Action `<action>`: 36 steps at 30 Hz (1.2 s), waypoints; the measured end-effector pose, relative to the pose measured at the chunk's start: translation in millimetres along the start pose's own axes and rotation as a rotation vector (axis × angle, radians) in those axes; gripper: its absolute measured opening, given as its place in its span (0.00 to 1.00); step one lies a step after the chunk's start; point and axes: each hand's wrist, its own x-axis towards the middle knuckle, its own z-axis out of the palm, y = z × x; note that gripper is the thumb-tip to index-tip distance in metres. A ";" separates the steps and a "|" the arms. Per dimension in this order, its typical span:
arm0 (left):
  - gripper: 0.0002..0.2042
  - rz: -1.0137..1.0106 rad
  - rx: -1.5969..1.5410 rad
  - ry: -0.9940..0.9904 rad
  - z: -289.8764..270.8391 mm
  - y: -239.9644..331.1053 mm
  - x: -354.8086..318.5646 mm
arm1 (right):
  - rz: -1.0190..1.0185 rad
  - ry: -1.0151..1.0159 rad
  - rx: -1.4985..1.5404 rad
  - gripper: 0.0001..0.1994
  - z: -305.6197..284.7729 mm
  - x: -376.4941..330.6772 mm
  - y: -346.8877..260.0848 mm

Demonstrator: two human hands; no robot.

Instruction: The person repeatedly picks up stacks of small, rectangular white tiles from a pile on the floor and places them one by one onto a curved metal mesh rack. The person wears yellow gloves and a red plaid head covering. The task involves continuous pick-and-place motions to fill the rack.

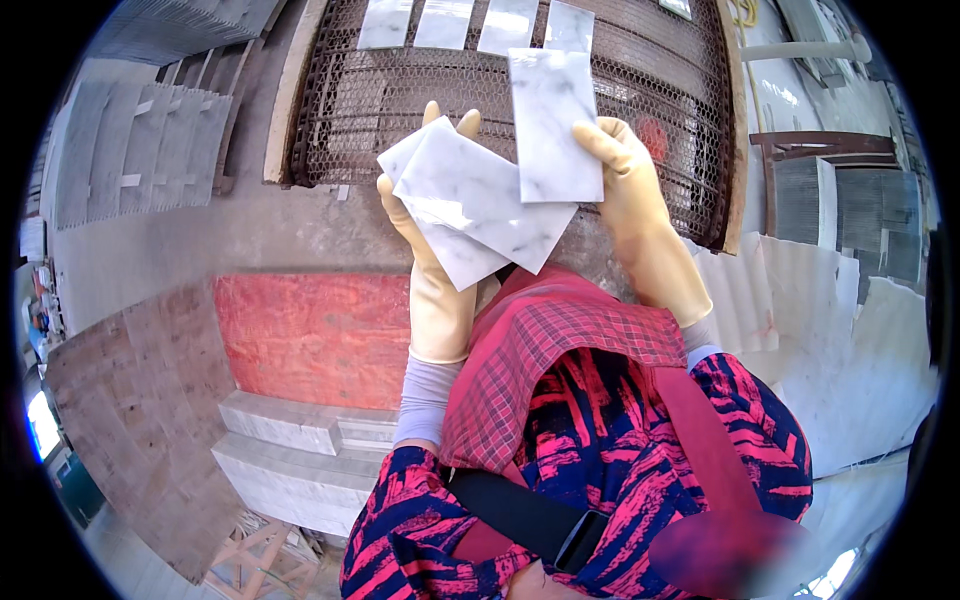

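Observation:
Cream rubber gloves cover both of my hands. My left hand (pixel 424 248) is closed on a fanned pair of white marble tiles with grey veins; the front tile (pixel 490 195) overlaps the tile behind it (pixel 458 256). Its fingertips show past the far edge of the pair. In my right hand (pixel 625 175), a single rectangular marble tile (pixel 555 115) is pinched by its right edge, thumb on its face. That tile's lower end reaches close to the left hand's pair. Beyond my hands, several similar tiles (pixel 446 22) lie in a row on a metal mesh conveyor belt (pixel 660 75).
Pale rails (pixel 735 130) border the belt on both sides. To the left lie stacked grey slabs (pixel 140 150), a red board (pixel 310 335) and long stone blocks (pixel 290 470). More stacked slabs (pixel 870 215) and whitish sheets (pixel 830 330) are at the right.

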 end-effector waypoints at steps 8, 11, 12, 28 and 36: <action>0.53 -0.048 -0.080 -0.073 -10.1 -4.3 -26.1 | -0.212 0.364 -0.253 0.18 -76.1 78.9 -32.8; 0.52 -0.043 0.041 -0.044 -11.8 2.1 -37.0 | -0.194 0.431 -0.482 0.16 -112.1 149.9 -35.4; 0.52 -0.039 0.083 -0.034 -11.5 3.9 -41.2 | -0.185 0.442 -0.525 0.16 -120.0 168.9 -34.3; 0.47 0.005 0.315 0.241 30.4 17.3 -55.0 | 0.010 -0.389 -0.918 0.25 -29.6 34.7 -38.5; 0.45 -0.018 0.200 0.268 34.5 12.3 -51.2 | 0.286 -0.479 -0.432 0.19 -53.4 10.4 35.8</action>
